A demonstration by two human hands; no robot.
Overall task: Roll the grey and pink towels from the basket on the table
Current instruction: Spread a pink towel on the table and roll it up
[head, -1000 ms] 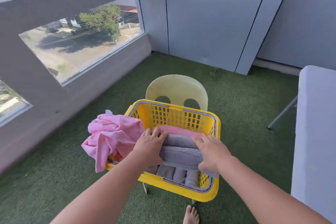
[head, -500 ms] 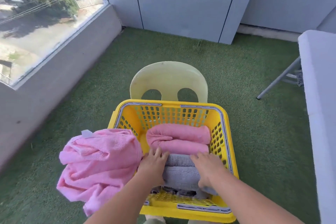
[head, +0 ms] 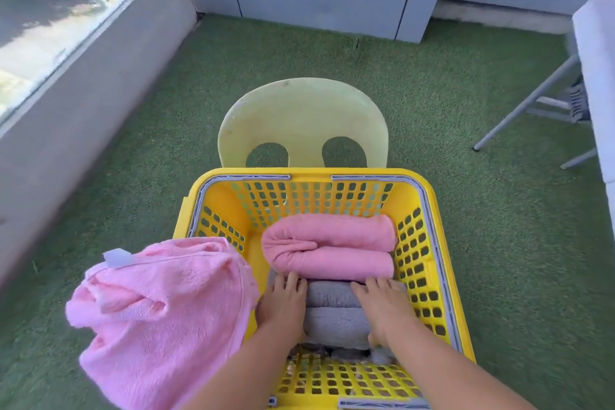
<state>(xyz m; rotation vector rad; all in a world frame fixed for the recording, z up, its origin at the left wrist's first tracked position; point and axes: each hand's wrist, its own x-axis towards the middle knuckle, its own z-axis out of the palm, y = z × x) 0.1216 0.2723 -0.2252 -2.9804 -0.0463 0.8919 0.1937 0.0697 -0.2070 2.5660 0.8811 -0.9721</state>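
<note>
Grey towels [head: 332, 316]: now lower in basket [head: 429, 263], against pink rolls [head: 332, 243]; left hand [head: 283, 306], right hand [head: 386, 309] press flat-fingered, gripping nothing; stowing seems nearly done.

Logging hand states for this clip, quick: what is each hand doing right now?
Left hand: open, fingers flat on the grey rolled towel.
Right hand: open, fingers flat on the same towel.
</note>
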